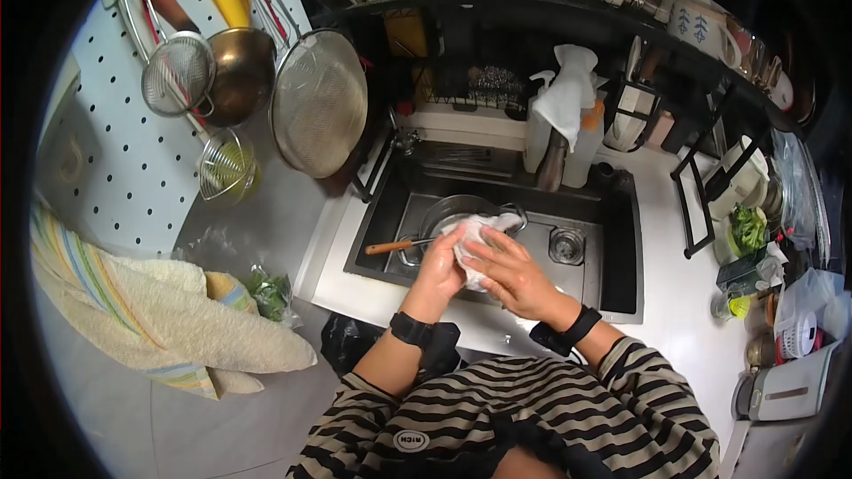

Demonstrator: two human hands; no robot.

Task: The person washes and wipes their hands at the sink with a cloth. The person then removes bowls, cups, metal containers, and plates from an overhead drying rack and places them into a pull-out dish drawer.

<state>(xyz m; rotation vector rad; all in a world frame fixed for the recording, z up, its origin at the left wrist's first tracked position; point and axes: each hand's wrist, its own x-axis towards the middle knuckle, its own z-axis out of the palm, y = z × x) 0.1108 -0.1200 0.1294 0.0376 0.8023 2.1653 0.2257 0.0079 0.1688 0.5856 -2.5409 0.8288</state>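
Noted around sink (626, 213): smooth desk (679, 279). Inside sink: matt dark walls, shiny metal drain (566, 247). Over sink: soft, crumpled cloth (473, 255); smooth wooden handle (388, 248). Left of sink: rough, napped towel (191, 315); fine metal mesh on large sieve (319, 106); glossy bronze-toned metal bowl (249, 71); smooth perforated panel (120, 137).

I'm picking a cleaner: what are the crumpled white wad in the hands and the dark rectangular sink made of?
The crumpled white wad looks like soft, matte cloth, judging by its folds, though paper is possible. The dark rectangular sink seems satin metal, from its sheen; composite remains possible.
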